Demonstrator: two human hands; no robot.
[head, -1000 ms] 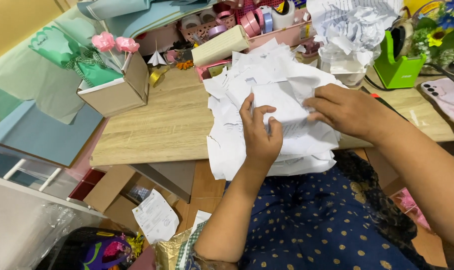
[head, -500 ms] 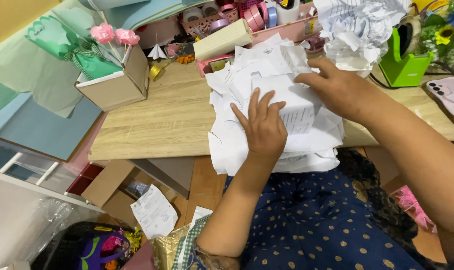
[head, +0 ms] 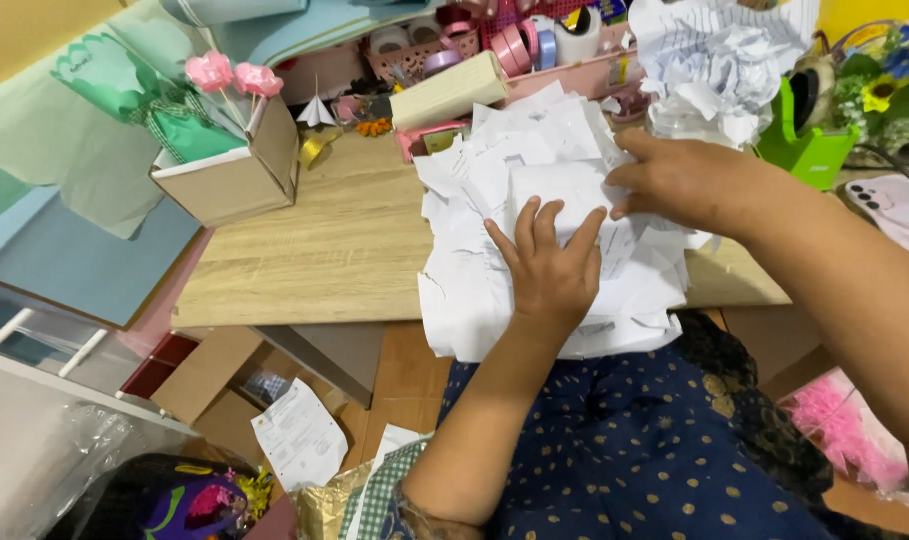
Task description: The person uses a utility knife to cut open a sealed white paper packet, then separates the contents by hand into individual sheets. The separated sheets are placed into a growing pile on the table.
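Observation:
A loose pile of white paper sheets point(head: 494, 180) lies on the light wooden desk point(head: 314, 250), spilling over its near edge. My left hand point(head: 549, 270) rests flat on the pile, palm down, fingers spread. My right hand point(head: 684, 180) lies on the pile's far right side, fingers curled onto the edge of a sheet. Whether it pinches the sheet I cannot tell.
A cardboard box point(head: 234, 170) with pink paper flowers point(head: 229, 75) stands at the desk's left. A cream block point(head: 449, 92), tape rolls point(head: 519, 45) and crumpled white paper point(head: 719, 60) sit at the back. A green holder point(head: 809, 135) and a phone point(head: 894, 205) are at right. Boxes and papers point(head: 299, 435) lie on the floor.
My left hand has opened from a grip on a sheet and now lies flat on the pile. My right hand has slid toward the far right of the pile.

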